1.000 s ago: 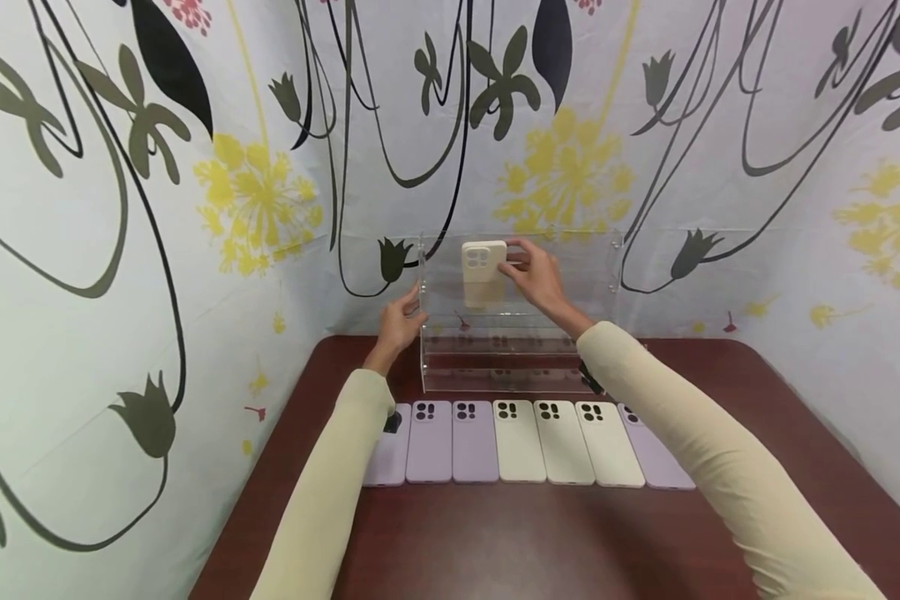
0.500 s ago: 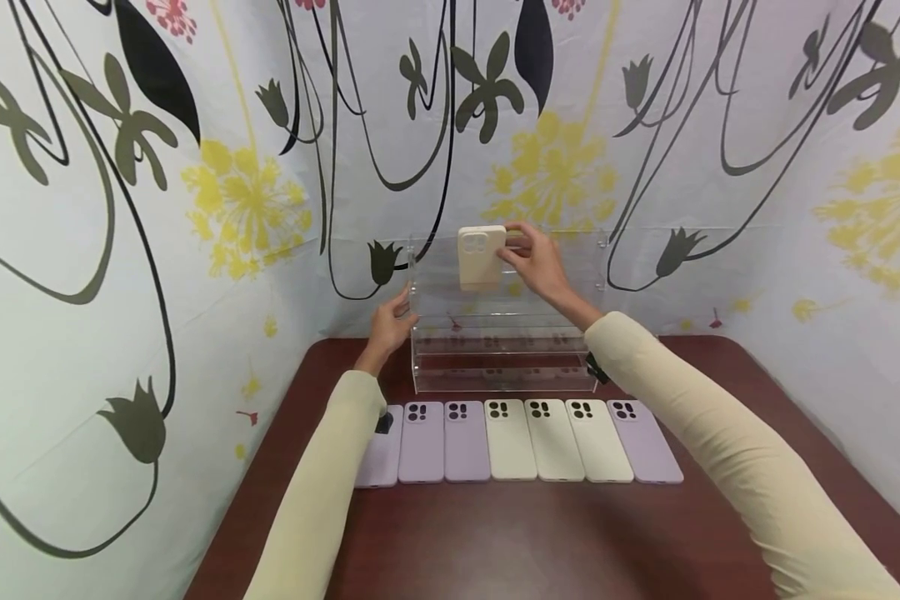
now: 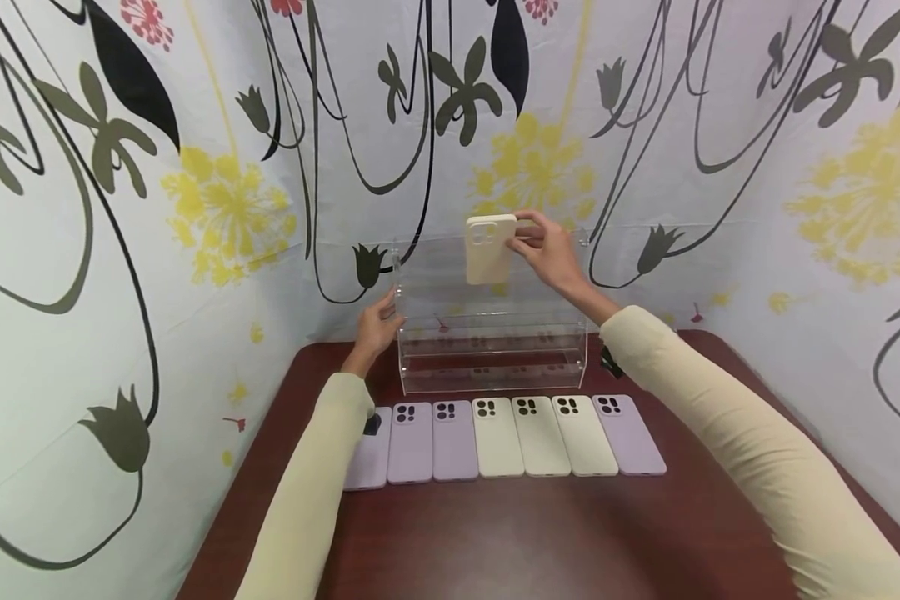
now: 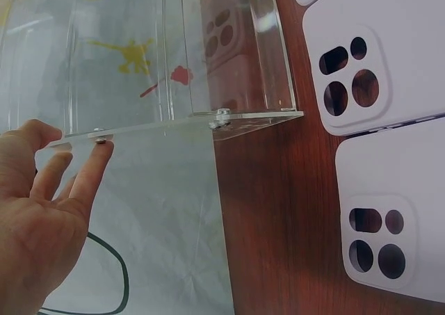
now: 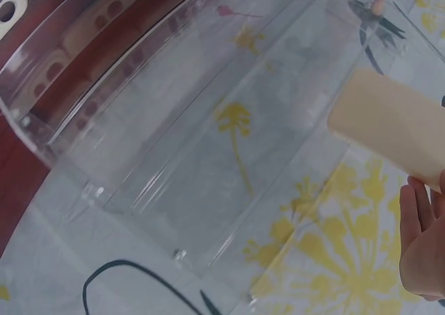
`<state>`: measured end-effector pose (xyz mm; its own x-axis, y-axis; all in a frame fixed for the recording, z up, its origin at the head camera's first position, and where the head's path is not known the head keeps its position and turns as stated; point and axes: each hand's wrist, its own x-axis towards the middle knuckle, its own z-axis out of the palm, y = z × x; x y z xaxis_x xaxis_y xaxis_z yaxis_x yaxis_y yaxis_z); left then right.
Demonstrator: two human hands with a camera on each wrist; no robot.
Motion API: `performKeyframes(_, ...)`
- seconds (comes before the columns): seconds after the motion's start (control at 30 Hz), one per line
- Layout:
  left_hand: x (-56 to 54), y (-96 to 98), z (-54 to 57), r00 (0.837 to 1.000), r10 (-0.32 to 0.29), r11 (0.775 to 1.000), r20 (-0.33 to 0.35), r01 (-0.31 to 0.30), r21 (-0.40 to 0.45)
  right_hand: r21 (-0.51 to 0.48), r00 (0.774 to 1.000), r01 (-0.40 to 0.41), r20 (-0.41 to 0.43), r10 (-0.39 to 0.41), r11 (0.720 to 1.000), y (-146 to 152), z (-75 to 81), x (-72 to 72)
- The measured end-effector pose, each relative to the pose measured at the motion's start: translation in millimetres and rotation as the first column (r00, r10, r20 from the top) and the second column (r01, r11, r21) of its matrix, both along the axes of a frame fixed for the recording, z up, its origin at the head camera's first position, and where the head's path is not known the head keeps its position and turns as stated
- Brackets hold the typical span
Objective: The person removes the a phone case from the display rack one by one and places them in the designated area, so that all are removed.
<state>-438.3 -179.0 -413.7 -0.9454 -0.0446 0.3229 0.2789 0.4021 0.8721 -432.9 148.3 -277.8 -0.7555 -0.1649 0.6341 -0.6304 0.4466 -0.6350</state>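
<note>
My right hand [image 3: 551, 248] pinches a cream phone case [image 3: 489, 252] by its right edge. The case is upright, camera cutout at the top, near the top tier of a clear acrylic display rack [image 3: 495, 385]. In the right wrist view the plain side of the case [image 5: 389, 120] shows beside the fingers, partly cut off by the frame. My left hand [image 3: 377, 329] is at the rack's left side. In the left wrist view its fingertips [image 4: 101, 151] touch the edge of the clear side panel near a screw, with the fingers fairly straight.
In front of the rack, a row of phone cases lies flat on the dark red table [image 3: 495, 533]: several lilac ones [image 3: 411, 446] and three cream ones [image 3: 543, 437] between them. A flower-print cloth [image 3: 330, 192] hangs behind and at both sides.
The right hand has raised the cream phone case relative to the rack. The left hand stays at the rack's side. The whole head view has shifted slightly.
</note>
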Motion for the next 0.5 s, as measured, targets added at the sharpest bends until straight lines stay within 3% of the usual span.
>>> performKeyframes(0.2, 3.1, 0.5, 0.9, 1.0, 0.005, 1.0, -0.018, -0.005, -0.004, 0.041, 1.0, 0.026, -0.016, -0.025, 0.999, 23.6, -4.1, 8.9)
performKeyframes(0.5, 3.0, 2.2, 2.0, 1.0, -0.006, 1.0, 0.03, 0.006, -0.003, 0.087, 0.996, 0.093, -0.009, -0.093, 0.992, 70.2, -25.3, 20.7)
